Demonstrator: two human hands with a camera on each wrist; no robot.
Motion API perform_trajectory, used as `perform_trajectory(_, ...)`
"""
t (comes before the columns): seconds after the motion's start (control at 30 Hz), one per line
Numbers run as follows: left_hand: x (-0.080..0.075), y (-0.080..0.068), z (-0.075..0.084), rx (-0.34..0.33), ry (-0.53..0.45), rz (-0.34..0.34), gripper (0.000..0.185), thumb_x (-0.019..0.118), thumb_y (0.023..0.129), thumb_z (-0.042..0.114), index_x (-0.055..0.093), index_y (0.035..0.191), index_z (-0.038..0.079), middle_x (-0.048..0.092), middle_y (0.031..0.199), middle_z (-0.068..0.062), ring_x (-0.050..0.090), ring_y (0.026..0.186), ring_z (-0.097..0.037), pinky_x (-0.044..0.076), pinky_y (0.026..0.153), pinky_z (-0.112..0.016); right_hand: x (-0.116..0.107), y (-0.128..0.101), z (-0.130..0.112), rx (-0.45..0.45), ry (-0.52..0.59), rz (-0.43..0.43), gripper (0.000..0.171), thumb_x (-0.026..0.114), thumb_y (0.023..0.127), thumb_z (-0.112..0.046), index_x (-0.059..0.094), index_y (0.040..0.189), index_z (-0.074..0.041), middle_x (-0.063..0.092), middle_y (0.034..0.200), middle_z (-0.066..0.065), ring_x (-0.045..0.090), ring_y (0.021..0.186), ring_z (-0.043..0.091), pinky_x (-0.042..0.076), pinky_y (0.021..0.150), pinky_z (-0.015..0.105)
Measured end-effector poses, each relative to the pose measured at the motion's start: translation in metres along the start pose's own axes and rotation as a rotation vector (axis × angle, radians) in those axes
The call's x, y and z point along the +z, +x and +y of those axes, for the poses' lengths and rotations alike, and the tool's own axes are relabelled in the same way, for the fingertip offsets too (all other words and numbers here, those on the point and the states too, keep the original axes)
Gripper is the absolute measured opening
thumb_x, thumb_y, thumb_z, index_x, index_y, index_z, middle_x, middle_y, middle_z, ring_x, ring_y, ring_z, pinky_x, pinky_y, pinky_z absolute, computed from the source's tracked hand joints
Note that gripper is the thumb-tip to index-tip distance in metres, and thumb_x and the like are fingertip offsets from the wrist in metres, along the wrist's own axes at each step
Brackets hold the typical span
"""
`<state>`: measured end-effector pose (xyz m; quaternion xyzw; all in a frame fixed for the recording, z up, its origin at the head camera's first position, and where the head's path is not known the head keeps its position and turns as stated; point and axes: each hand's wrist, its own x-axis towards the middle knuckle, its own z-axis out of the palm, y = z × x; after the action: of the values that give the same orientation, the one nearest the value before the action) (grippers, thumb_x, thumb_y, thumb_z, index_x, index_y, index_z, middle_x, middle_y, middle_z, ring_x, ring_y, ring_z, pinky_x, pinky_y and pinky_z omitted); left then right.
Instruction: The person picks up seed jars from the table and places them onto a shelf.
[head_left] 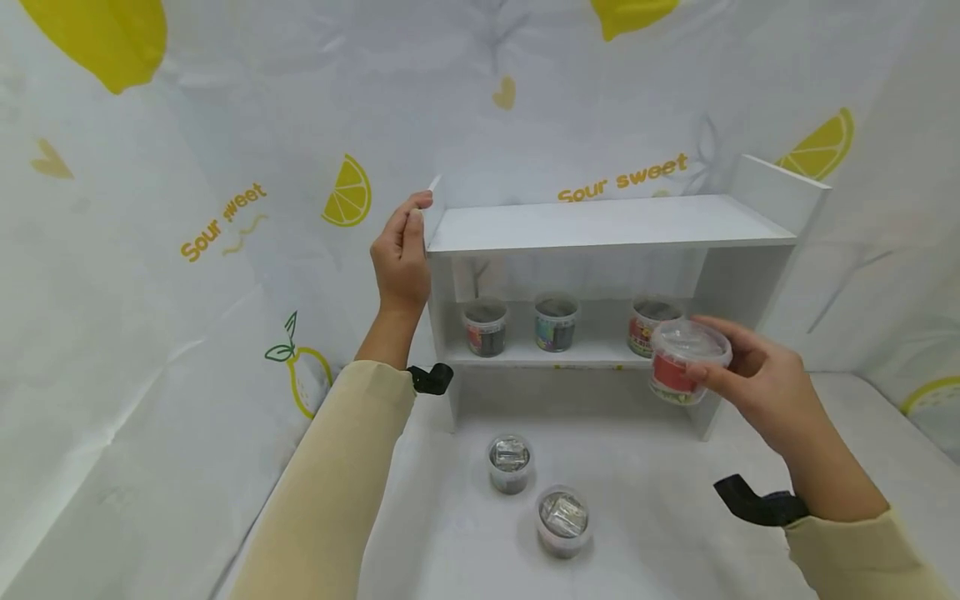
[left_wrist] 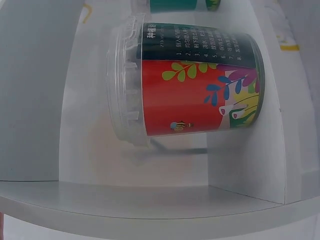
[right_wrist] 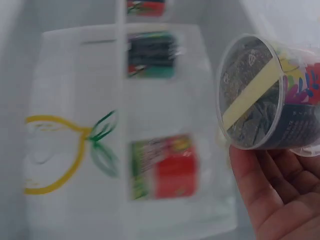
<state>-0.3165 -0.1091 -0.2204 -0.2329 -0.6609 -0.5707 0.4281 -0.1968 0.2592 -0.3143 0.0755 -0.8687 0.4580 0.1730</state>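
Note:
My right hand [head_left: 738,367] holds a clear lidded cup with a red label [head_left: 684,362] in its fingertips, in front of the right end of the white shelf unit [head_left: 611,223]. The right wrist view shows this cup [right_wrist: 267,95] tilted on its side above my palm. My left hand [head_left: 412,221] grips the shelf unit's upper left corner. Three similar labelled cups stand on the lower shelf: left [head_left: 485,327], middle [head_left: 556,322] and right [head_left: 647,321]. The left wrist view shows the left cup [left_wrist: 192,82] close up, on the lower shelf board [left_wrist: 260,145].
Two more lidded cups stand on the white table in front of the shelf unit, one [head_left: 510,462] nearer it and one [head_left: 563,521] nearer me. Lemon-print sheeting [head_left: 225,225] closes in the back and both sides. The top shelf is bare.

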Motion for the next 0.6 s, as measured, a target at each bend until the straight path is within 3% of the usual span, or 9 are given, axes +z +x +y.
perform_trajectory(0.1,0.002,0.002,-0.012,-0.002,-0.006,0.001,0.031,0.041,0.103,0.007,0.065,0.116,-0.007,0.066,0.126,-0.017,0.055,0.129,-0.015,0.04,0.109,-0.025,-0.008,0.017,-0.026,-0.058,0.07,0.037,0.053,0.07,0.091,-0.016,0.053,0.142,-0.017,0.059,0.107,-0.021,0.058,0.089,-0.007,0.049,0.071,0.006)
perform_trajectory(0.23,0.004,0.005,-0.031,0.012,-0.005,0.0,0.031,0.042,0.104,0.01,0.067,0.117,-0.001,0.067,0.126,-0.011,0.055,0.129,-0.009,0.04,0.109,-0.024,-0.018,0.04,-0.057,-0.074,0.13,0.106,0.05,0.072,0.09,-0.014,0.058,0.137,-0.02,0.062,0.105,-0.021,0.06,0.089,-0.004,0.048,0.073,0.005)
perform_trajectory(0.37,0.005,0.006,-0.038,0.026,0.002,0.006,0.031,0.043,0.104,0.015,0.068,0.116,0.002,0.068,0.126,-0.006,0.054,0.127,-0.003,0.04,0.108,-0.024,-0.029,0.064,-0.078,-0.049,0.16,0.158,0.051,0.072,0.09,-0.019,0.058,0.139,-0.018,0.062,0.108,-0.017,0.058,0.092,0.0,0.047,0.075,0.004)
perform_trajectory(0.6,0.006,0.005,-0.041,0.033,0.015,0.001,0.032,0.042,0.104,0.017,0.068,0.116,0.003,0.068,0.126,-0.004,0.054,0.126,-0.001,0.04,0.109,-0.024,-0.045,0.099,-0.094,0.041,0.185,0.154,0.063,0.075,0.087,-0.034,0.052,0.144,-0.021,0.062,0.111,-0.014,0.057,0.097,0.001,0.044,0.073,0.004)
